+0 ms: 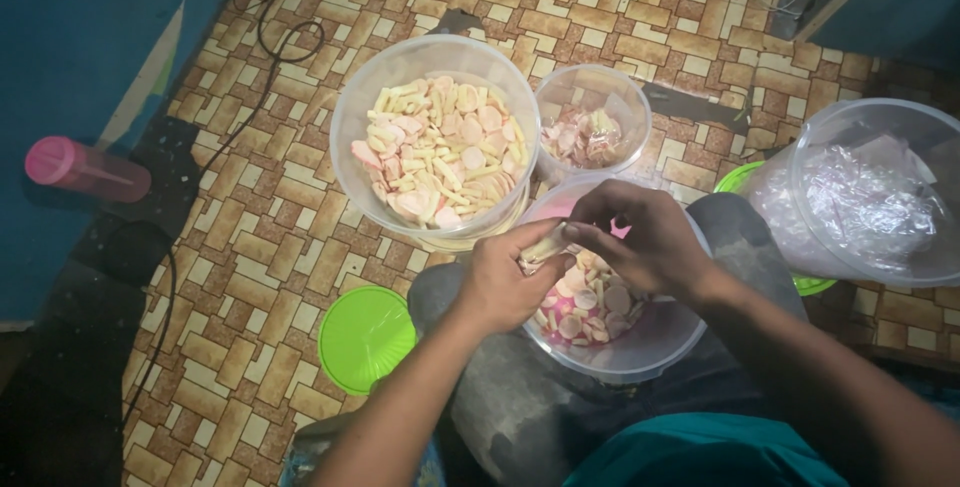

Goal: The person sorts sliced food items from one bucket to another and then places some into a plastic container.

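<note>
In the head view, near the middle of the frame, your left hand (505, 287) is closed around a small pale packet of snack pieces (543, 246), and your right hand (640, 237) pinches the packet's top end with its fingertips. Both hands meet just above a clear plastic bowl (640, 352) on your lap, which holds pink and white crackers. Above it, at upper centre, a large clear tub (432, 152) is full of pale sticks and pink discs, and a smaller clear tub (592, 125) stands just beside it. At the right edge a clear container (870, 197) holds crinkled plastic bags. A green lid (365, 337) lies on the patterned floor at lower left, and a pink bottle (85, 169) lies far left.
</note>
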